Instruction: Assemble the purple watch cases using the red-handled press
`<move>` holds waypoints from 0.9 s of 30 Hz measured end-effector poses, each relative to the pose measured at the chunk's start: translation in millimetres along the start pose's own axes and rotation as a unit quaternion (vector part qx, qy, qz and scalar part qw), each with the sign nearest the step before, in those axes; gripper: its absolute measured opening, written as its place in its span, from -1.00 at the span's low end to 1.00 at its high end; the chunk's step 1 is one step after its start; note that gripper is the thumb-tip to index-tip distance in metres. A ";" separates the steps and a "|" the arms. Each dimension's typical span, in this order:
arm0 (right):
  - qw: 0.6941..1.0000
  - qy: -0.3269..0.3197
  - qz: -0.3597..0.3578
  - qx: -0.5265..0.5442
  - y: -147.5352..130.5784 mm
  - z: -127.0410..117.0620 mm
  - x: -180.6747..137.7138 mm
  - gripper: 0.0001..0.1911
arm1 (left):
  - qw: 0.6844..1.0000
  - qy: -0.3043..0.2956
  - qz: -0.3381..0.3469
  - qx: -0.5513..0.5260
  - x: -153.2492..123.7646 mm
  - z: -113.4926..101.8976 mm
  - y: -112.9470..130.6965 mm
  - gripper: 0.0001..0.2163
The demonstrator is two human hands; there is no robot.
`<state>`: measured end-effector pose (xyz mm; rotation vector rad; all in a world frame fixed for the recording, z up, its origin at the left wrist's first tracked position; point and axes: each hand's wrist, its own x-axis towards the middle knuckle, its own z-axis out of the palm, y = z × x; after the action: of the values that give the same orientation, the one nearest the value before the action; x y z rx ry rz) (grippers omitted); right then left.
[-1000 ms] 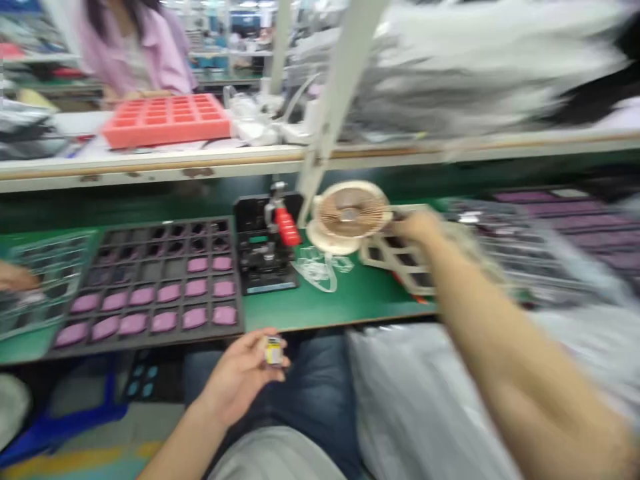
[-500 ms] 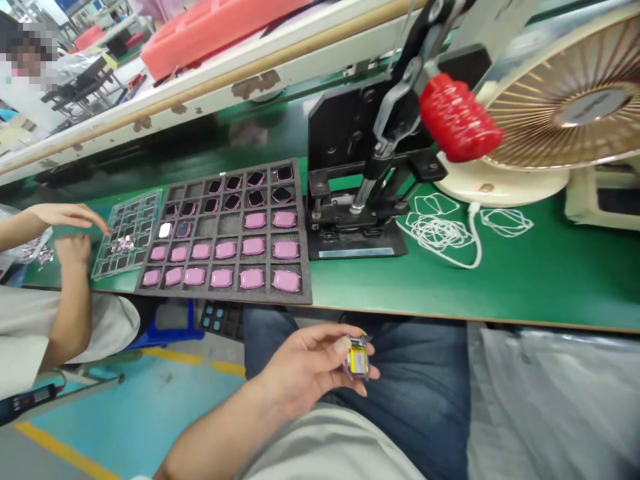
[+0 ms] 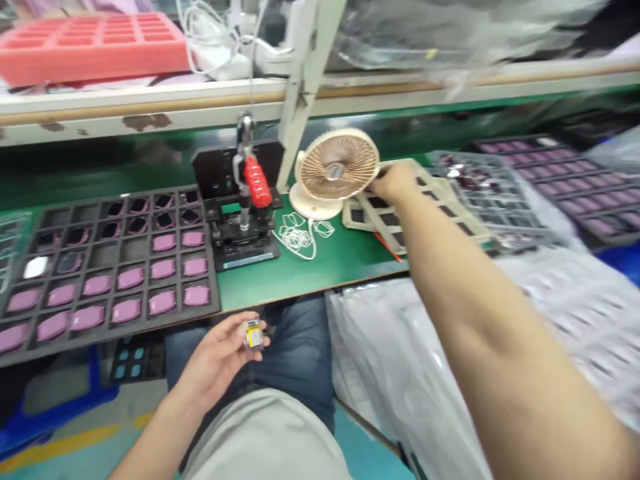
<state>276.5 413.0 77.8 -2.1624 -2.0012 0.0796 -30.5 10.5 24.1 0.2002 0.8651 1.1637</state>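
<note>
1. Fingers [image 3: 231, 325] of the left hand [image 3: 216, 357] curled loosely around a small yellow-labelled battery [image 3: 254, 335], held above the lap.
2. Right hand [image 3: 397, 183] reaching over a beige tray [image 3: 353, 217], right by the desk fan [image 3: 336, 165]; can't tell its grip.

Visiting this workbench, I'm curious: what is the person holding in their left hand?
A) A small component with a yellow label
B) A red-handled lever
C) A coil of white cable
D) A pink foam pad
A: the left hand pinches a small component with a yellow label between its fingers, above the person's lap.
</note>
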 end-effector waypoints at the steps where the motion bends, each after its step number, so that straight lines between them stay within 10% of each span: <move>1: 1.000 -0.012 0.018 -0.012 11.5 -5.2 7.6 -0.65 | 1.000 0.003 -0.003 0.005 0.7 -0.5 0.3 -0.73; 27: 0.987 -0.143 -0.007 -0.073 32.3 -6.2 47.6 -0.69 | 1.000 0.007 -0.027 0.009 11.9 3.9 -6.8 -0.70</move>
<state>313.3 457.3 82.5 -2.3400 -2.2389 0.2622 -21.5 18.9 17.0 0.1831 0.8883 1.1074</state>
